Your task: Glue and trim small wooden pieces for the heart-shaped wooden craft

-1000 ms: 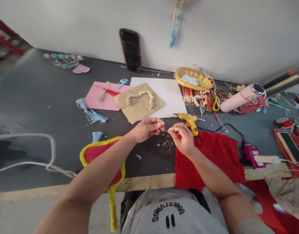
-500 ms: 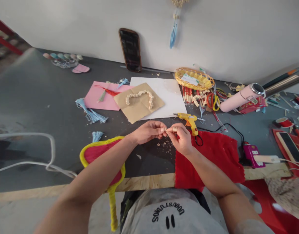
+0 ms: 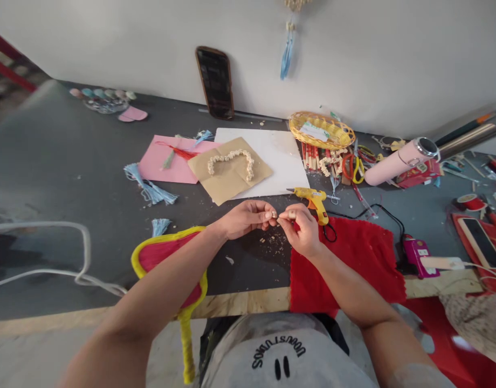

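Over the near middle of the desk, my left hand [image 3: 254, 218] pinches a tiny pale piece [image 3: 274, 214] between thumb and fingers; its exact kind is too small to make out. My right hand [image 3: 300, 229] is closed in a pinch just beside it, fingertips almost touching the piece. Whatever those right fingers hold is hidden. Beyond my hands, a curved strip of small cream pieces [image 3: 231, 156] lies on a folded sheet of brown paper [image 3: 215, 183]. A yellow glue gun [image 3: 316, 202] rests just past my right hand. Pale crumbs [image 3: 274, 245] are scattered beneath.
A red cloth [image 3: 353, 258] lies under my right forearm, a yellow-edged pink fan shape [image 3: 159, 252] under my left. Blue tassels [image 3: 151, 186], pink paper [image 3: 151, 159], and a white board [image 3: 284, 161] lie farther back. Rightward are a wicker basket [image 3: 341, 141], scissors [image 3: 358, 170] and a pink flask [image 3: 397, 161].
My right fingertips have drawn slightly away from the tiny piece, which now shows more clearly in my left fingers. The desk items have stayed in place.
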A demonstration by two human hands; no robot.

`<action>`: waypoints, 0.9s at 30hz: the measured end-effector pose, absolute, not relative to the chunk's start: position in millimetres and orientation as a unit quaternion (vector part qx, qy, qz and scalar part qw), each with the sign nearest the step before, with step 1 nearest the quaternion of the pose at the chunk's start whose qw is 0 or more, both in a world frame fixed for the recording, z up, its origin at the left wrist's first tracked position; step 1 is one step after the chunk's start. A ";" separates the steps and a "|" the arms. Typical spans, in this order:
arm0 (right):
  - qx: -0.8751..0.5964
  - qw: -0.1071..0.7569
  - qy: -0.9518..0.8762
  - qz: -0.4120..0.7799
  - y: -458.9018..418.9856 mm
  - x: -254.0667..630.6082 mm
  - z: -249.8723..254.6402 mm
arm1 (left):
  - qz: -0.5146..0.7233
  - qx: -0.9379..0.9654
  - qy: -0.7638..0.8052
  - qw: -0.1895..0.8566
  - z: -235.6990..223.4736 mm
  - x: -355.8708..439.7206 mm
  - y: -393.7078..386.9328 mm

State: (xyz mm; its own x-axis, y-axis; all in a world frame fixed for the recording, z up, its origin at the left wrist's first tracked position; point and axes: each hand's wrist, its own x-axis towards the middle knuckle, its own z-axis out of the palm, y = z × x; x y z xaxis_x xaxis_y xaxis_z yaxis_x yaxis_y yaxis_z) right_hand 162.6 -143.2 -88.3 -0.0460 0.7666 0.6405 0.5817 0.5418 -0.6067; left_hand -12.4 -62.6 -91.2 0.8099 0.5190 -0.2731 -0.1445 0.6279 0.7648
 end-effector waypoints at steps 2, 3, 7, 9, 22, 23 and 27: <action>-0.474 0.497 -0.721 0.096 -143.6 162.8 -87.9 | 0.192 0.386 0.243 0.869 -91.3 -12.4 -62.5; -0.474 0.493 -0.723 0.099 -143.7 162.7 -87.9 | 0.192 0.387 0.242 0.868 -91.4 -12.4 -62.5; -0.469 0.490 -0.727 0.101 -143.2 162.5 -88.8 | 0.191 0.392 0.239 0.868 -91.9 -11.9 -62.8; -0.467 0.489 -0.730 0.100 -142.8 162.7 -89.2 | 0.190 0.393 0.238 0.868 -92.4 -11.7 -62.8; -0.463 0.481 -0.736 0.108 -142.7 162.0 -89.2 | 0.183 0.406 0.243 0.862 -89.4 -11.9 -63.0; -0.462 0.482 -0.737 0.108 -142.9 162.1 -89.1 | 0.183 0.406 0.244 0.861 -89.0 -11.8 -63.0; -0.469 0.494 -0.721 0.129 -144.9 164.5 -88.0 | 0.182 0.406 0.247 0.861 -87.9 -12.0 -62.7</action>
